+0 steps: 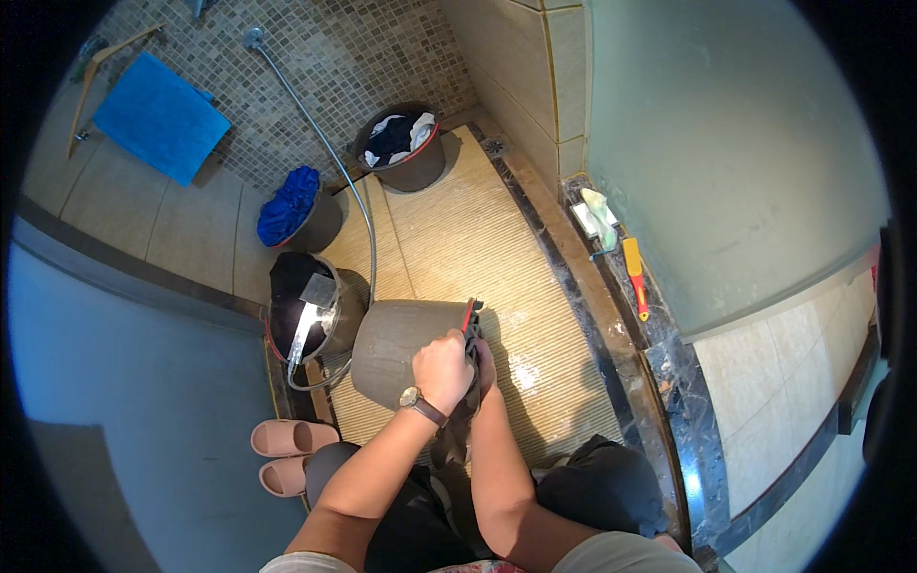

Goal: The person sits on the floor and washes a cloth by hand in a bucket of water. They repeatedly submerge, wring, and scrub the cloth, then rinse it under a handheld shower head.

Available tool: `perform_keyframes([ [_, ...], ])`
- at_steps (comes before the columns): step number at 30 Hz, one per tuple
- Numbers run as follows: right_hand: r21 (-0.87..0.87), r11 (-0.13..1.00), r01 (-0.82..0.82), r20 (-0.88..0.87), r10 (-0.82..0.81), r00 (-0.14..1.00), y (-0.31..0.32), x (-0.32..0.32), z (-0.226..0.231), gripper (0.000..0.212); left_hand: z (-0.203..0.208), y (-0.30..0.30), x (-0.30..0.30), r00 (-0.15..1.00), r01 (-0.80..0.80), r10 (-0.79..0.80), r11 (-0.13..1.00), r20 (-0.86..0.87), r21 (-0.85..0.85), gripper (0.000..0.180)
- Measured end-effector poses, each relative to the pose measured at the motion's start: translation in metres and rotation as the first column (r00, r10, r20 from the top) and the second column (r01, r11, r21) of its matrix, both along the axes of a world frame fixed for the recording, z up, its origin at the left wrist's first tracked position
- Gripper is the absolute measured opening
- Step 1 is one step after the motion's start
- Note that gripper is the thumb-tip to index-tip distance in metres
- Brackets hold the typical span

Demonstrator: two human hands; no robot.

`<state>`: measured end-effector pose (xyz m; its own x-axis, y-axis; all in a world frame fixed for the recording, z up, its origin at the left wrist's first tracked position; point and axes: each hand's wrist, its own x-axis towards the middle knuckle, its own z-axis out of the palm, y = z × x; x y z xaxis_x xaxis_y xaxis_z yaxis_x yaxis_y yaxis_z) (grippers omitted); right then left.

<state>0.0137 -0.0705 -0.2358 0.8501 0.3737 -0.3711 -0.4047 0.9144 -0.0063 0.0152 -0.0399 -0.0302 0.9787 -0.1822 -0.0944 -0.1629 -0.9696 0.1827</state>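
Observation:
A grey-brown bucket [387, 349] lies tipped on its side in the middle, its red-edged mouth turned to the right. At that mouth my left hand [442, 371], with a watch at the wrist, is closed in a fist on a dark wet-looking cloth [457, 432]. The cloth bunches up by the rim and hangs down between my forearms. My right hand [486, 367] presses close beside the left and grips the same cloth; its fingers are partly hidden behind it.
A bucket of dark cloth [349, 310] with a shower head on top stands left. Beyond are buckets of blue cloth [320, 229] and mixed laundry [420, 172]. A shower hose [334, 158] trails down. Pink slippers [282, 439] lie left; a yellow-red brush [633, 272] rests on the right ledge.

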Motion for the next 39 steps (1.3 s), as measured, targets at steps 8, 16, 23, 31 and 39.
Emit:
perform_keyframes([
  [8,0.116,0.993,0.028,0.056,-0.035,0.998,-0.002,0.001,-0.007,0.046,-0.005,-0.003,0.000,1.000,-0.011,0.012,0.999,0.019,-0.049,0.010],
  [16,0.094,0.996,-0.006,0.045,0.002,0.999,-0.001,0.000,-0.013,0.049,-0.009,-0.002,0.001,1.000,-0.014,0.015,0.999,0.020,-0.048,0.010],
  [23,0.066,0.998,0.020,0.017,-0.021,1.000,0.000,-0.001,-0.025,0.053,-0.012,-0.003,0.003,0.999,-0.017,0.018,0.998,0.029,-0.055,0.011],
  [31,0.033,0.997,0.063,-0.044,-0.062,0.997,0.001,-0.003,0.001,0.058,-0.009,0.005,0.002,0.999,-0.053,0.053,0.997,0.001,-0.049,0.014],
  [39,0.065,0.997,0.049,-0.126,-0.041,0.991,-0.003,-0.002,0.007,0.055,-0.007,0.010,0.001,0.996,-0.083,0.082,0.996,-0.021,-0.045,0.012],
])
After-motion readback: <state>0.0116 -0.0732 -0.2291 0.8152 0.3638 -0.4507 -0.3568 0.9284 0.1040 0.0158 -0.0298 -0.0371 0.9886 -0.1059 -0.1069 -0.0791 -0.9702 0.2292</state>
